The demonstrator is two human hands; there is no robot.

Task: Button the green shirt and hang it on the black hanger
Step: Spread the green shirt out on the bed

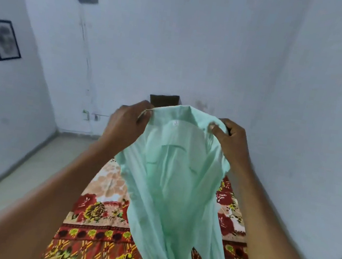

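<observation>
The pale green shirt [171, 184] hangs in the air in front of me, collar end up, its tails dropping toward the bed. My left hand [126, 125] pinches the left side of the collar area. My right hand [230, 140] pinches the right side of it. A small dark piece shows behind my right hand's fingers; I cannot tell whether it is the black hanger. Whether the front is buttoned cannot be made out from here.
A bed with a red and yellow floral cover [103, 229] lies below the shirt. A dark headboard [164, 100] stands against the white wall. A framed picture [2, 39] hangs on the left wall. Pale tiled floor [16, 173] runs along the bed's left side.
</observation>
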